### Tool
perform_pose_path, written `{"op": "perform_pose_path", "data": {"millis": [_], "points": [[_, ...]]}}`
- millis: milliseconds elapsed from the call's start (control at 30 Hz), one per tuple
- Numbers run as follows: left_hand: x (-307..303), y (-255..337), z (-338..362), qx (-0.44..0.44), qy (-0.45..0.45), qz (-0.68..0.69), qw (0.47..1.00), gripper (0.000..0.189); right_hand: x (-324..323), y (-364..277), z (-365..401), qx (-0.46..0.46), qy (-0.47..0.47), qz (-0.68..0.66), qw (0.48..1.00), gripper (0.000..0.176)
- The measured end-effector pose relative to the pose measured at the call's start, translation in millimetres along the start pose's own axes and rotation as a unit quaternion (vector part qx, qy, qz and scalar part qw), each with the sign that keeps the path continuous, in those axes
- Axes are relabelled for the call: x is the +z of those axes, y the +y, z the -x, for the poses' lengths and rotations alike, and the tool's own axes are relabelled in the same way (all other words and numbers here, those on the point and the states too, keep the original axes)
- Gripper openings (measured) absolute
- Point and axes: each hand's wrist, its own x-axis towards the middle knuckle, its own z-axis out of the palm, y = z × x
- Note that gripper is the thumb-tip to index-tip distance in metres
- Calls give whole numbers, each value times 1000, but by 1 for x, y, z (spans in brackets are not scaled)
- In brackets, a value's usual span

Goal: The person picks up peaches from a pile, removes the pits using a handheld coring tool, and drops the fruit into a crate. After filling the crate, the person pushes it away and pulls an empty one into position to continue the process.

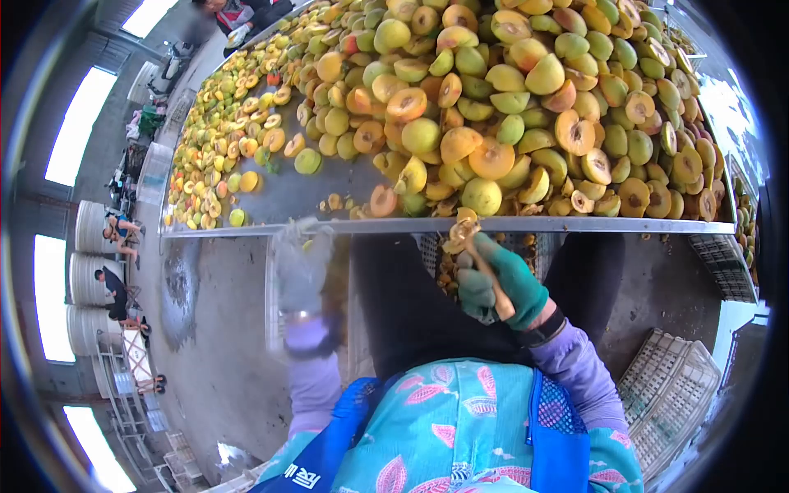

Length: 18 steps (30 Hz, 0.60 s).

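Note:
My right hand [507,283], in a green glove, is closed round a wooden-handled tool [491,275]. The tool's upper end is at the table's metal edge [575,223], by a piece of yellow fruit [465,223]. My left hand [304,263], in a pale glove, is smeared by motion just below the edge, left of my right hand. Something yellowish shows at its fingers, too blurred to make out. Beyond both hands, halved and whole yellow-green fruit [493,156] lies heaped on the metal table.
Under the table edge, between my legs, a crate [530,246] holds fruit pieces. White plastic crates [667,386] stand at the lower right. At the far left, people [115,287] sit by large pale tubs [86,279]. Another person [234,16] is at the table's far side.

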Motion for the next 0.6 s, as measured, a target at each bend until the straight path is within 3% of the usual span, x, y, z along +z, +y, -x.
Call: {"op": "perform_pose_path", "data": {"millis": [67, 100, 167, 233, 300, 333, 433, 467, 567, 600], "points": [[21, 74, -4, -15, 16, -82, 996, 27, -2, 6, -5, -12, 56, 58, 997, 38], [48, 90, -8, 65, 7, -138, 988, 31, 6, 9, -9, 3, 73, 73, 995, 39], [98, 105, -26, 257, -12, -288, 922, 43, 18, 16, -15, -96, 115, 169, 974, 40], [123, 116, -48, 58, -140, -335, 930, 50, 22, 12, -13, -185, 160, 250, 937, 42], [97, 131, -47, 14, -227, -138, 964, 49, 19, 0, -11, -264, 212, 309, 889, 44], [86, 132, -40, -18, -271, -40, 962, 49, 41, -10, -3, -242, 195, 247, 918, 44], [82, 118, -12, 322, -255, -42, 911, 46, 23, -11, -36, -241, 201, 267, 911, 44], [86, 114, 0, 232, -258, 87, 934, 43, 16, -10, -41, -209, 174, 262, 926, 16], [100, 110, 16, 50, -136, 413, 899, 44, -17, 11, -63, -336, 168, 437, 817, 11], [109, 117, 19, 101, -88, 358, 924, 51, -24, 16, -69, -380, 159, 502, 761, 12]]}}
